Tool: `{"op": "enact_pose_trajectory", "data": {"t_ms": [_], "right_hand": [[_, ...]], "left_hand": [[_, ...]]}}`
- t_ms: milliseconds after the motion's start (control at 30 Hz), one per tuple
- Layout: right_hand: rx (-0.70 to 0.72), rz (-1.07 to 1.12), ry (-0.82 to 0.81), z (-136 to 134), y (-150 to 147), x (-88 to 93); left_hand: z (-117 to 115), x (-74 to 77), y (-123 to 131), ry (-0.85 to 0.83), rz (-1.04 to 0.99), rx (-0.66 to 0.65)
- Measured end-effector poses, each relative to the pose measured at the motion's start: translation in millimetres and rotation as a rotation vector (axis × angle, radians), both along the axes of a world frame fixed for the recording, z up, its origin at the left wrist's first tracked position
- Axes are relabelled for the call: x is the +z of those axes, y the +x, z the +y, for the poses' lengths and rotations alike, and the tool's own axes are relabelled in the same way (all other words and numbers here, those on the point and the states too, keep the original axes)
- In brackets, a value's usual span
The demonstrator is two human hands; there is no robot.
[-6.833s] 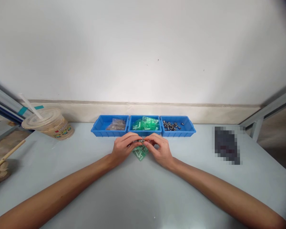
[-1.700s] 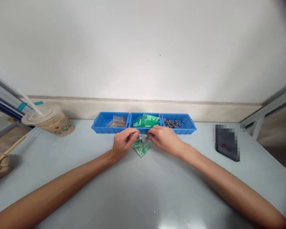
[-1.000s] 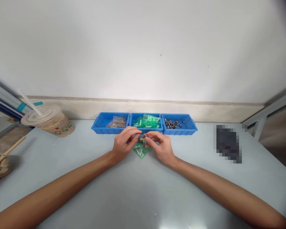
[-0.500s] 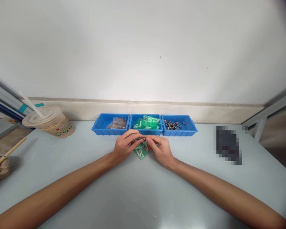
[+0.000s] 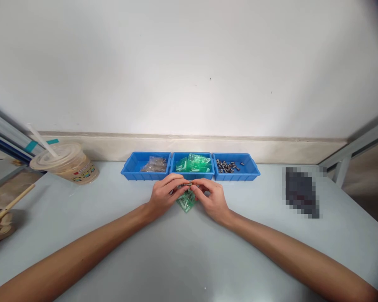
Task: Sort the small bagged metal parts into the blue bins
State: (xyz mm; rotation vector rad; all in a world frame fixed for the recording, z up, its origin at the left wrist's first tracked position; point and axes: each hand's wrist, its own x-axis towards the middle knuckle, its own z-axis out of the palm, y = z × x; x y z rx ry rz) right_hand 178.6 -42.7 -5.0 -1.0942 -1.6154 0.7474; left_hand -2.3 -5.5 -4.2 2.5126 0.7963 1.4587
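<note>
My left hand (image 5: 166, 191) and my right hand (image 5: 212, 199) meet in the middle of the table, both closed in a pinch. Their fingertips hold a small dark metal part (image 5: 189, 183) between them; its exact kind is too small to make out. Just below the fingers a small green plastic bag (image 5: 186, 203) with pale pieces in it lies on the table, partly covered by the hands. Behind them stands the middle blue bin (image 5: 192, 175), which holds green bags with pale plug-like pieces.
The left blue bin (image 5: 130, 170) holds clear bags of brownish contents. Short metal parts (image 5: 227, 166) lie loose in the right blue bin (image 5: 250, 167). A drink cup with straw (image 5: 82, 170) stands at left, a blurred dark object (image 5: 300, 193) at right. A wall rises behind.
The view has tilted very slightly. My fingertips have shifted a little around the small metal part, with the right fingers slightly changed in pose; both hands still pinch it.
</note>
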Motion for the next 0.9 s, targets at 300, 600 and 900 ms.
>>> {"op": "enact_pose_trajectory", "data": {"t_ms": [300, 600, 900], "right_hand": [[0.017, -0.008, 0.019, 1.2, 0.7, -0.5], [0.011, 0.019, 0.03, -1.0, 0.7, 0.5], [0.0, 0.019, 0.044, -2.0, -0.1, 0.7]], "left_hand": [[-0.3, 4.0, 0.4, 0.003, 0.013, -0.03], [-1.4, 2.5, 0.0, 0.015, 0.009, -0.019], [-1.5, 0.0, -0.9, 0.043, 0.009, -0.012]]}}
